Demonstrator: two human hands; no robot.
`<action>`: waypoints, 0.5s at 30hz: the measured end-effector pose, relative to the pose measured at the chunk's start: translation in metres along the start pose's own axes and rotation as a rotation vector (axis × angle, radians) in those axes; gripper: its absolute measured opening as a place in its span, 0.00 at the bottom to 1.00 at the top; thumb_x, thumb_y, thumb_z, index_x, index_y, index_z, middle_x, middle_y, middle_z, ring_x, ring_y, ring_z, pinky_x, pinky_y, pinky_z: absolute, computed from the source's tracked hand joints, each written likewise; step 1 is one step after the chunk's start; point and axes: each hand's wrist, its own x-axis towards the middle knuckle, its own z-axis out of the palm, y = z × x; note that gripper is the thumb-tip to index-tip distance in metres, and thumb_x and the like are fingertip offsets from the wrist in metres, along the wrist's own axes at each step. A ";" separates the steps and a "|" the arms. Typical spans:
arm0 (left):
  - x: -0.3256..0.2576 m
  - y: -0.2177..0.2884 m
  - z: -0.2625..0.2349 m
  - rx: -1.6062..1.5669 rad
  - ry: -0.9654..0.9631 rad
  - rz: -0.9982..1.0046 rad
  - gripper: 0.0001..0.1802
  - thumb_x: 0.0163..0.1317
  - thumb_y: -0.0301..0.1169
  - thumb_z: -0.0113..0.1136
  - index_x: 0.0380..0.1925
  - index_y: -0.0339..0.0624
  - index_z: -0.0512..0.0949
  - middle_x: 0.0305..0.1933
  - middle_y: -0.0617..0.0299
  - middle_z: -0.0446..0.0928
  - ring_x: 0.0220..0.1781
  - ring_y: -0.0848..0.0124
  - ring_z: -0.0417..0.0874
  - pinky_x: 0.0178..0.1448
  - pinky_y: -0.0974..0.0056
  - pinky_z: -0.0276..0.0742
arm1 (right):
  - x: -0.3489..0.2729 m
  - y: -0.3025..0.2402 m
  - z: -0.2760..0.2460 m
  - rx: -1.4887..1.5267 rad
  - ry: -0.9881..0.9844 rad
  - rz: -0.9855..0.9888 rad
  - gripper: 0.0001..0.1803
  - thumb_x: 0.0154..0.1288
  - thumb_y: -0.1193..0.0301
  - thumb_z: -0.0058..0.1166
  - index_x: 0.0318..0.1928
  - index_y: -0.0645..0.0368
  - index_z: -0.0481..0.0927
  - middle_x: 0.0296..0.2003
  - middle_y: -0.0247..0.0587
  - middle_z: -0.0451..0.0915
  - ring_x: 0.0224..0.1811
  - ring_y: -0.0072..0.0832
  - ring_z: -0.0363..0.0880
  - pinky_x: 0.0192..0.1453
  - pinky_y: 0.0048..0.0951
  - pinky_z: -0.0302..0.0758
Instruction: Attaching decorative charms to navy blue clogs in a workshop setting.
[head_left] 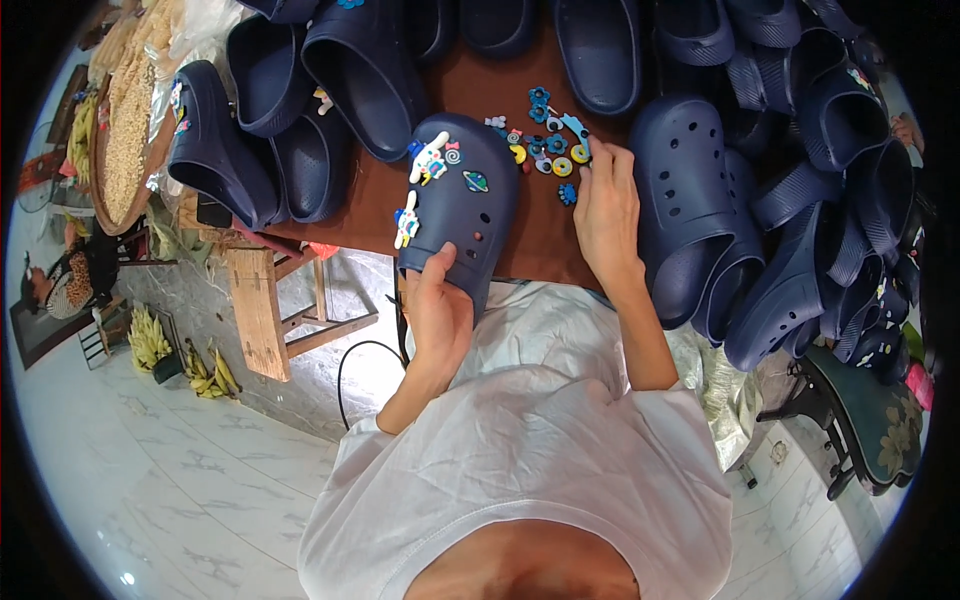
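Observation:
My left hand (441, 305) grips a navy foam clog (462, 215) by its near end, thumb on top. White cartoon-character charms (429, 158), a pink-and-grey swirl charm and a green planet charm (475, 181) sit in the clog's holes; several other holes are bare. To the right, my right hand (608, 215) reaches to a small heap of loose charms (556, 145), blue flowers, yellow rings and crescents among them. Its fingers are drawn together at the heap's right edge; what lies between the fingertips is hidden. A second navy clog (684, 190) without charms lies just right of that hand.
Navy clogs (360, 80) crowd the far and left parts of the brown tabletop (540, 262), and more are piled at the right (790, 270). A wooden stool (258, 310) stands below at the left, a dark chair (870, 430) at the lower right. Bananas (211, 375) lie on the floor.

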 end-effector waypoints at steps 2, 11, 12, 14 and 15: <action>0.003 0.000 -0.001 -0.002 -0.028 -0.031 0.24 0.64 0.26 0.54 0.61 0.36 0.67 0.61 0.54 0.74 0.61 0.61 0.77 0.68 0.54 0.70 | 0.009 -0.002 0.002 -0.046 0.005 -0.019 0.21 0.64 0.84 0.49 0.58 0.67 0.70 0.50 0.56 0.70 0.46 0.52 0.78 0.48 0.47 0.77; 0.011 -0.007 0.013 -0.014 -0.080 -0.063 0.23 0.64 0.24 0.56 0.60 0.34 0.66 0.57 0.54 0.76 0.59 0.63 0.78 0.68 0.56 0.71 | 0.017 0.002 0.004 -0.108 -0.117 0.015 0.17 0.62 0.83 0.50 0.52 0.66 0.72 0.42 0.55 0.72 0.37 0.52 0.81 0.40 0.48 0.79; 0.010 -0.009 0.014 -0.022 -0.094 -0.060 0.24 0.64 0.23 0.56 0.60 0.34 0.66 0.57 0.54 0.75 0.59 0.64 0.78 0.68 0.56 0.71 | 0.016 0.003 0.004 -0.086 -0.095 0.003 0.15 0.63 0.83 0.50 0.51 0.65 0.72 0.42 0.55 0.73 0.37 0.52 0.81 0.40 0.47 0.79; 0.012 -0.013 0.014 -0.024 -0.110 -0.055 0.24 0.64 0.23 0.57 0.60 0.34 0.66 0.57 0.54 0.75 0.59 0.64 0.78 0.68 0.56 0.71 | 0.015 0.003 0.002 -0.068 -0.070 -0.005 0.13 0.63 0.82 0.50 0.49 0.65 0.73 0.41 0.54 0.73 0.37 0.52 0.81 0.39 0.47 0.78; 0.013 -0.015 0.013 -0.025 -0.125 -0.050 0.24 0.64 0.23 0.57 0.60 0.33 0.66 0.58 0.54 0.75 0.59 0.64 0.77 0.68 0.57 0.71 | 0.014 0.002 0.000 -0.064 -0.034 0.000 0.12 0.64 0.82 0.49 0.48 0.64 0.73 0.41 0.53 0.73 0.36 0.51 0.81 0.39 0.47 0.78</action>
